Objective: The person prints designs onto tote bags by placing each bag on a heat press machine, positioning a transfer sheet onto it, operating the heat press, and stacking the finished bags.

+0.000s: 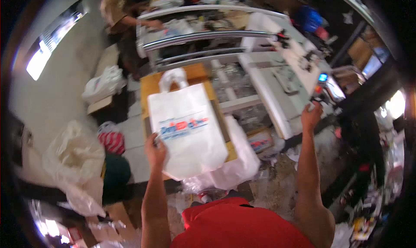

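A white carrier bag (186,139) with a loop handle and blue and red print lies flat on a wooden board (147,85). My left hand (156,151) is at the bag's left edge, its fingers closed on the margin. Far to the right, my right hand (311,116) reaches up to a small control panel (320,88) with a lit blue display and a red-orange part. Blur hides whether its fingers grip or only touch something there. Below the board's front edge hangs translucent plastic (240,157).
A metal bar (208,37) crosses behind the board. To the right is a pale machine frame (268,100). White plastic sacks (76,161) and a red-striped bag (111,138) sit at left. Another person's arm (134,21) works at the back left.
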A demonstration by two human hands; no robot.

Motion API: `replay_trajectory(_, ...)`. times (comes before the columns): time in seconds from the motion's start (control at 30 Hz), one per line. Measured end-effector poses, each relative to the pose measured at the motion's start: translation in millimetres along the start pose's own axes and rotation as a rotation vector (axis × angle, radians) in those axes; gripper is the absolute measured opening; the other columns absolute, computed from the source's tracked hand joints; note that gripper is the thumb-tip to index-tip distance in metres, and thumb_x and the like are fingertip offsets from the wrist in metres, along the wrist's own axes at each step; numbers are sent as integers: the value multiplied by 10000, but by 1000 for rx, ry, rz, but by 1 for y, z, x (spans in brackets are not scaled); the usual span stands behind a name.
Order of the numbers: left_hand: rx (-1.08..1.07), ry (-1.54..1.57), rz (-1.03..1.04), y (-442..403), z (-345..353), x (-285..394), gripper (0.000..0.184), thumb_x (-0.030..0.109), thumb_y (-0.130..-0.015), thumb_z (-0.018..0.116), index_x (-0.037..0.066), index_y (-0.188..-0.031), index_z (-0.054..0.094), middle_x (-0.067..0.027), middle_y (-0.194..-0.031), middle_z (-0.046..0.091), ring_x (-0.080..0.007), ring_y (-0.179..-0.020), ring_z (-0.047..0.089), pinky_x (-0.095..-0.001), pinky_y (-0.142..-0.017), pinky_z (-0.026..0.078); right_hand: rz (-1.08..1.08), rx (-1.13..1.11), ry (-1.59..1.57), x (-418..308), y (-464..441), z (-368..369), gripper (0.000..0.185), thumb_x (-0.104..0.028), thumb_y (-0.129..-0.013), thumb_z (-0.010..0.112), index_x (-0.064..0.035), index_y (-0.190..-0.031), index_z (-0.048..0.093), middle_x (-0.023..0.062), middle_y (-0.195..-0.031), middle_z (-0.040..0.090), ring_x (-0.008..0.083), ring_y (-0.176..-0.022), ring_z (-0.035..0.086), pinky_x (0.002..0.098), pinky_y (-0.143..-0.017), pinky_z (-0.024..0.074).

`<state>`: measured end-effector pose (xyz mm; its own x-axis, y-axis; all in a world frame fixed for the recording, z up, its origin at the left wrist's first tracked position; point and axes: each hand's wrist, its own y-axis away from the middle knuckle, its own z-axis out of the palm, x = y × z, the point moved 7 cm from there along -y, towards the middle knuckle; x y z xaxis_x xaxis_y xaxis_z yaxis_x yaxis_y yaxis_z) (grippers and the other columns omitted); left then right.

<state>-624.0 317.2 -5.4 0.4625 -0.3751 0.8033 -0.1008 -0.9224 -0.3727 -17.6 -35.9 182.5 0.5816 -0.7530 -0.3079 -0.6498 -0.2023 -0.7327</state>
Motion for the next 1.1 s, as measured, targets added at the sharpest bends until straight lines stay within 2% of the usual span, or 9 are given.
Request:
replay_trajectory(0.03, -8, -4, 18, -2, 1, 0, 328, 22, -834, 637, 16, -1161, 665, -179, -1142, 664, -331, -1031, 641, -383, -895, 516, -114, 73, 26, 22, -10, 4, 386, -161, -892, 657, -29, -1241, 556, 215, -1225, 575, 425, -1164, 533, 536, -995, 446)
replay_trajectory(0.1, -11, 4, 70, -3, 2, -4, 317, 26, -822, 617, 12, -1136, 661, -200, -1133, 659, -385, -1032, 629, -435, -916, 508, -155, -20, 99, 49, -27, 17, 495, -171, -880, 679, 9, -1313, 519, 238, -1298, 555, 431, -1224, 512, 515, -1038, 438)
replay_trajectory(0.17, -15, -49, 126, -4, 0, 10, 294, 21, -826, 611, 16, -1116, 660, -200, -1134, 658, -390, -1031, 626, -445, -914, 506, -200, -102, 13, 49, -31, 22, 468, -158, -881, 679, 29, -1285, 535, 247, -1331, 542, 433, -1242, 506, 505, -1053, 433)
replay_trajectory(0.27, -16, -73, 113, -4, 0, 13, 281, 13, -825, 611, 19, -1101, 660, -194, -1121, 664, -393, -1031, 625, -448, -912, 504, -265, -86, -9, 53, -34, 31, 392, -132, -882, 666, 13, -1234, 573, 249, -1294, 554, 424, -1209, 525, 509, -1046, 429)
replay_trajectory(0.4, 2, -110, 122, -4, 1, 9, 288, 14, -815, 613, 18, -1099, 661, -183, -1105, 671, -380, -1026, 630, -443, -905, 506, -216, -112, 20, 69, -41, 49, 319, -93, -877, 644, -4, -1181, 609, 231, -1246, 575, 414, -1170, 541, 505, -1028, 429)
replay_trajectory(0.5, 27, -55, 151, -3, 0, 8, 288, 18, -813, 610, 21, -1096, 665, -178, -1099, 674, -369, -1025, 636, -439, -901, 508, -274, -117, 16, 85, -45, 58, 295, -67, -870, 630, -26, -1163, 625, 205, -1208, 591, 407, -1126, 558, 502, -1000, 436)
replay_trajectory(0.6, -39, -61, 77, -5, -2, 14, 280, 35, -820, 609, 30, -1093, 674, -172, -1117, 679, -362, -1058, 641, -432, -926, 510, -184, -131, 47, 74, -45, 51, 283, -53, -885, 627, -56, -1167, 651, 170, -1196, 617, 412, -1091, 575, 489, -969, 470)
replay_trajectory(0.7, -24, -67, 103, -5, 0, 7, 277, 41, -823, 615, 30, -1094, 673, -173, -1123, 679, -369, -1071, 637, -433, -937, 507, -173, -167, 61, 72, -47, 50, 255, -55, -885, 614, -27, -1138, 635, 189, -1168, 610, 413, -1069, 578, 500, -945, 461)
replay_trajectory(1.1, -29, -57, 96, -6, -2, 8, 243, 34, -824, 628, 34, -1063, 675, -172, -1143, 686, -381, -1096, 626, -456, -975, 487, -242, -190, 140, 81, -52, 59, 279, -64, -883, 611, -43, -1158, 657, 176, -1146, 615, 405, -1030, 588, 506, -919, 465)
